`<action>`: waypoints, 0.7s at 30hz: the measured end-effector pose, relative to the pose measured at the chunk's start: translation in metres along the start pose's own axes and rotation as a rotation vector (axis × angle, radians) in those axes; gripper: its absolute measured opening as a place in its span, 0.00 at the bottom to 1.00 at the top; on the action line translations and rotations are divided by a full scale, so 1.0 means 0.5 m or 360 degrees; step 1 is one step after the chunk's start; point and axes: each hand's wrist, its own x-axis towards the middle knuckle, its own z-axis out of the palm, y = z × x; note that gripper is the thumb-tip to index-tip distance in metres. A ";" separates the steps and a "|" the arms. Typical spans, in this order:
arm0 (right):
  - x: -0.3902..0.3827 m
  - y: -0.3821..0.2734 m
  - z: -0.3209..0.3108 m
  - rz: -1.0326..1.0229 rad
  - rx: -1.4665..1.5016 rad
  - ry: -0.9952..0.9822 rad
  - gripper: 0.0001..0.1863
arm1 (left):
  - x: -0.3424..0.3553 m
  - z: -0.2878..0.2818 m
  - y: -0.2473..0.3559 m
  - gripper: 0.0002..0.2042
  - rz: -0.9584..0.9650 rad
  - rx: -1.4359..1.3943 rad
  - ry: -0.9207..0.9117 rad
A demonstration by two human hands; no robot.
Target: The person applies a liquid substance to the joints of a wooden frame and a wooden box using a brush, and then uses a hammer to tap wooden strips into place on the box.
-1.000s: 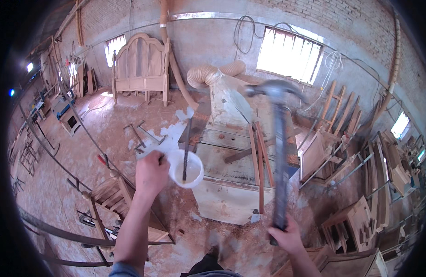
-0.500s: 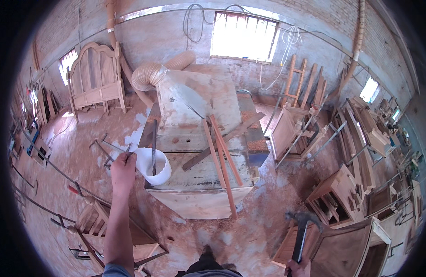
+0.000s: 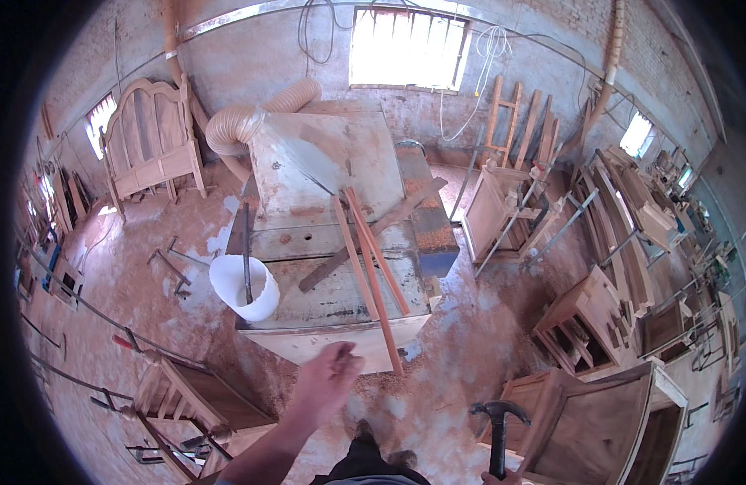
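My left hand [image 3: 332,373] is in front of the machine table's pale front, just left of the long reddish strips [image 3: 365,267]. Its fingers are curled, and what they hold, if anything, is too small to make out. A white tub [image 3: 261,295] with a dark stick [image 3: 247,242] standing in it rests on the left of the machine table [image 3: 308,270]. At the lower right my right hand [image 3: 502,477], mostly below the frame, grips an upright claw hammer [image 3: 497,436].
A dust hood [image 3: 324,153] with ribbed hoses [image 3: 231,125] tops the machine. Clamps [image 3: 171,271] lie on the floor to the left. Wooden cabinet frames [image 3: 579,319] and stacked boards [image 3: 619,234] fill the right side. A headboard [image 3: 151,145] stands by the back wall.
My left hand has released the white tub onto the machine table and moved right, toward me. The hammer has been lowered from its raised position. The scene has shifted left in view.
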 end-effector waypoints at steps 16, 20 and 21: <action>0.041 0.160 -0.126 0.0022 0.0052 -0.0150 0.14 | 0.087 0.182 0.048 0.10 -0.0323 -0.1536 -0.0070; 0.051 0.175 -0.165 0.0049 0.0036 -0.0205 0.14 | 0.109 0.183 0.066 0.11 -0.0132 -0.1434 -0.0028; 0.050 0.175 -0.170 0.0034 0.0032 -0.0196 0.14 | 0.100 0.179 0.066 0.12 0.0031 -0.1287 -0.0037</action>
